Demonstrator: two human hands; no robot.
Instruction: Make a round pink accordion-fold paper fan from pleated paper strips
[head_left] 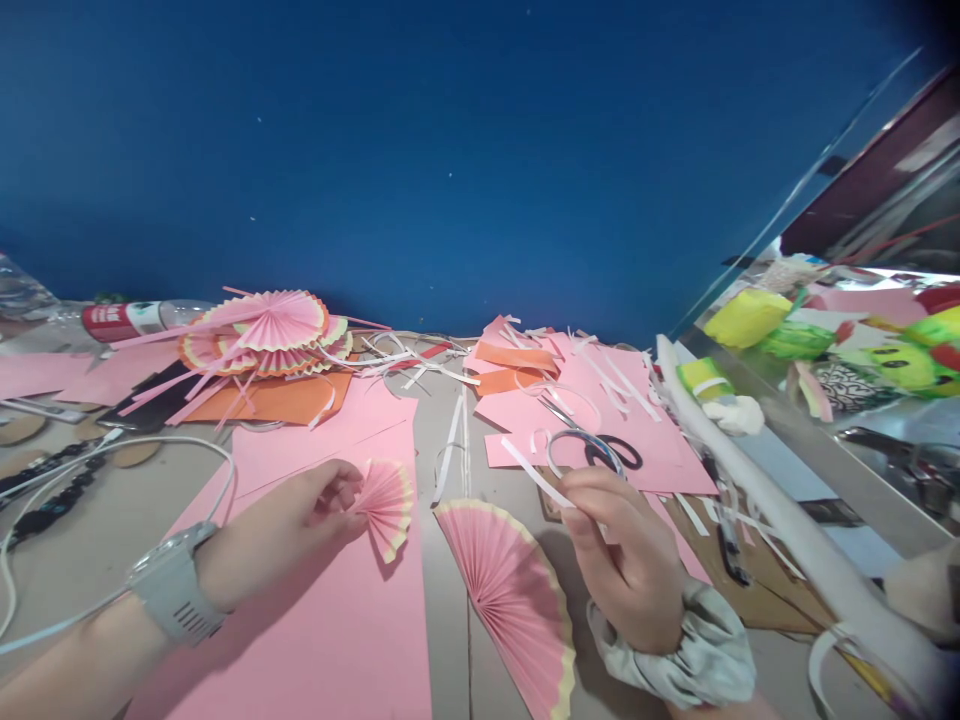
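Note:
My left hand (335, 503) pinches the narrow end of a small pleated pink paper fan (390, 508) with a pale yellow edge, above a large pink paper sheet (337, 630). Between thumb and fingers, my right hand (619, 545) holds a thin white paper strip (531, 472) that points up and left. A larger pleated paper fan (504, 600), pink with a yellow rim, lies spread on the table between my hands. Just beyond my right hand lie scissors (628, 452) with dark handles, partly hidden by the fingers.
Several finished pink paper rosettes (277, 325) are piled at the back left near a plastic bottle (124, 320). White cables (225, 450) cross the left side. Pink sheets with paper scraps (600, 390) lie at the back right. A white padded edge (757, 500) and a pen (729, 545) are on the right.

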